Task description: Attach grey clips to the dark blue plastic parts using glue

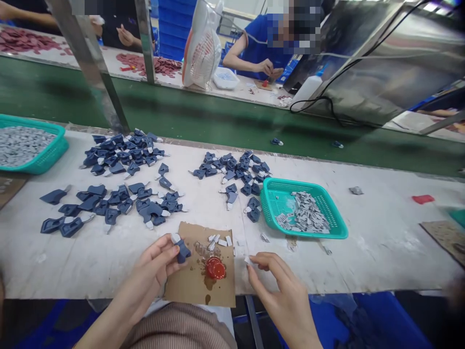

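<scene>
Pinching a dark blue plastic part (184,253) between thumb and forefinger, the left hand (158,257) is placed over the left edge of a brown cardboard sheet (196,290). The whitish end of this part is turned upward, just beside the forefinger tip. The right hand (279,277) has its thumb and forefinger closed on a small white piece (247,260), slightly to the right of the cardboard, and its other fingers are bent loosely.

Between the fingers of both hands, a red round cap (215,268) sits on the cardboard, with wet brown stains around it. Some loose white pieces (222,242) lie beyond the cap, to the left of the right fingertips. Forward and to the right of these fingertips stands a green plastic basket (316,235), which contains many grey-white pieces (307,211). Ahead of the left fingers, and toward their left, similar blue parts (125,154) are spread in groups. Much farther from the fingers, across a green belt (174,116), a co-worker in a blue shirt (259,36) works with both hands.
</scene>
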Demonstrator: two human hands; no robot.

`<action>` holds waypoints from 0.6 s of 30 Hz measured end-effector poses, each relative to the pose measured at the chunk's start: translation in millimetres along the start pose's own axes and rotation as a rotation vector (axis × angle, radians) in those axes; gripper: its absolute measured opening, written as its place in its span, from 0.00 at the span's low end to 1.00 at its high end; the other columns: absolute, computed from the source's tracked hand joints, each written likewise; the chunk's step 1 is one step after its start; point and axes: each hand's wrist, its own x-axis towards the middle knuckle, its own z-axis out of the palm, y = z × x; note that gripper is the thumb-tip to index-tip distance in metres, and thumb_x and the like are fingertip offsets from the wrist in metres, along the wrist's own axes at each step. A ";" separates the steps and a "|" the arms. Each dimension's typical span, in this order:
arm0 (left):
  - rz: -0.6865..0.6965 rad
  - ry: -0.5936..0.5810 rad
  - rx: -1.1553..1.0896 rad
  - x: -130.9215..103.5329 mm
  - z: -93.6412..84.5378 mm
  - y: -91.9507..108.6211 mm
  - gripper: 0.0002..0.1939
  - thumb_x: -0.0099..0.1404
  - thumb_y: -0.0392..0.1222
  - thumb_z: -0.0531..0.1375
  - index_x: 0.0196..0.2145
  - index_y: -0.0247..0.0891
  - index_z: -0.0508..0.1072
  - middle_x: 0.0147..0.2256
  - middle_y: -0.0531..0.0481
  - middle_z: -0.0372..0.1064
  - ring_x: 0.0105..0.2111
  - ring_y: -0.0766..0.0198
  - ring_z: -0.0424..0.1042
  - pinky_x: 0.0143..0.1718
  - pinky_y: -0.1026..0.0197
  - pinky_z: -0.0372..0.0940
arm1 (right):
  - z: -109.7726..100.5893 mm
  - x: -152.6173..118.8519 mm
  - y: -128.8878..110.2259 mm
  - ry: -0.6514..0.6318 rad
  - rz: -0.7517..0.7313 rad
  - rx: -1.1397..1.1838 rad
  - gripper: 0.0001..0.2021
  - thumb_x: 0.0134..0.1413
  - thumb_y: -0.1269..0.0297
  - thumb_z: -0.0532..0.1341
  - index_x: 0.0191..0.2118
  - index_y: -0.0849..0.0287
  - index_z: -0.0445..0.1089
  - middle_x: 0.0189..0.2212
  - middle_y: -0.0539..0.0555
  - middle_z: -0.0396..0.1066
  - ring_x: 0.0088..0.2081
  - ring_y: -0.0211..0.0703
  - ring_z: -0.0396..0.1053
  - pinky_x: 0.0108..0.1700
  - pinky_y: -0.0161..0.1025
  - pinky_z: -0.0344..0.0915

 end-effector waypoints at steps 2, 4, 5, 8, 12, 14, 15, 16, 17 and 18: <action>0.000 0.010 -0.009 -0.9 0.7 -2.7 0.13 0.62 0.36 0.63 0.46 0.39 0.74 0.50 0.46 0.75 0.44 0.59 0.77 0.44 0.59 0.73 | 0.5 2.0 -15.9 -0.042 -0.041 0.059 0.02 0.61 0.67 0.59 0.39 0.55 0.68 0.35 0.55 0.73 0.37 0.44 0.73 0.37 0.38 0.70; 0.007 -0.035 -0.001 -2.1 1.2 -4.5 0.13 0.63 0.38 0.64 0.46 0.38 0.74 0.48 0.45 0.76 0.44 0.58 0.77 0.45 0.59 0.73 | 2.8 3.7 -29.2 -0.089 -0.076 0.117 0.03 0.61 0.69 0.58 0.39 0.55 0.68 0.35 0.55 0.72 0.38 0.44 0.73 0.37 0.37 0.70; 0.012 -0.061 0.002 -3.0 1.4 -5.2 0.14 0.63 0.40 0.64 0.47 0.37 0.75 0.47 0.45 0.77 0.45 0.56 0.76 0.46 0.59 0.72 | 4.4 4.4 -34.2 -0.115 -0.087 0.138 0.04 0.61 0.70 0.58 0.39 0.55 0.67 0.35 0.55 0.72 0.38 0.44 0.73 0.37 0.37 0.70; 0.022 -0.086 -0.010 -6.2 2.0 -7.0 0.17 0.63 0.44 0.64 0.48 0.36 0.75 0.44 0.43 0.78 0.47 0.53 0.75 0.49 0.57 0.70 | 8.7 5.5 -41.5 -0.185 -0.095 0.168 0.05 0.61 0.73 0.57 0.40 0.55 0.66 0.36 0.54 0.71 0.39 0.42 0.72 0.37 0.37 0.69; 0.051 -0.077 -0.026 -8.1 1.6 -9.9 0.16 0.63 0.44 0.64 0.48 0.38 0.75 0.45 0.44 0.78 0.47 0.53 0.75 0.44 0.57 0.70 | 11.5 6.0 -41.4 -0.227 -0.096 0.154 0.05 0.62 0.74 0.57 0.39 0.56 0.66 0.35 0.54 0.70 0.38 0.42 0.70 0.37 0.38 0.68; 0.062 -0.103 -0.023 -7.6 0.5 -11.6 0.14 0.63 0.43 0.64 0.46 0.37 0.75 0.45 0.44 0.77 0.46 0.55 0.75 0.43 0.59 0.69 | 11.8 6.7 -41.1 -0.236 -0.098 0.145 0.05 0.62 0.73 0.57 0.39 0.56 0.66 0.34 0.53 0.69 0.37 0.42 0.70 0.37 0.38 0.68; 0.073 -0.119 -0.016 -7.3 -0.2 -12.4 0.14 0.62 0.43 0.64 0.45 0.37 0.76 0.45 0.44 0.77 0.45 0.56 0.75 0.42 0.60 0.69 | 11.9 7.2 -41.2 -0.242 -0.098 0.144 0.05 0.62 0.73 0.57 0.39 0.56 0.67 0.34 0.53 0.69 0.37 0.42 0.69 0.37 0.38 0.68; 0.087 -0.138 -0.002 -7.0 -1.0 -13.3 0.14 0.63 0.43 0.65 0.45 0.38 0.76 0.44 0.45 0.77 0.44 0.57 0.74 0.41 0.61 0.68 | 11.8 7.6 -41.5 -0.248 -0.096 0.143 0.05 0.62 0.73 0.57 0.39 0.56 0.67 0.34 0.53 0.69 0.37 0.42 0.69 0.37 0.38 0.68; 0.104 -0.153 0.018 -6.8 -1.9 -14.2 0.13 0.63 0.44 0.65 0.45 0.38 0.76 0.44 0.45 0.76 0.44 0.58 0.74 0.41 0.61 0.68 | 11.8 7.9 -41.8 -0.257 -0.093 0.142 0.05 0.63 0.73 0.57 0.39 0.57 0.67 0.34 0.53 0.69 0.37 0.42 0.69 0.37 0.38 0.68; 0.120 -0.162 0.044 -6.8 -2.7 -15.2 0.13 0.63 0.44 0.65 0.45 0.39 0.76 0.44 0.46 0.76 0.44 0.59 0.73 0.41 0.62 0.67 | 11.7 8.1 -42.2 -0.263 -0.091 0.140 0.05 0.63 0.73 0.57 0.40 0.57 0.68 0.34 0.53 0.69 0.38 0.42 0.69 0.38 0.38 0.68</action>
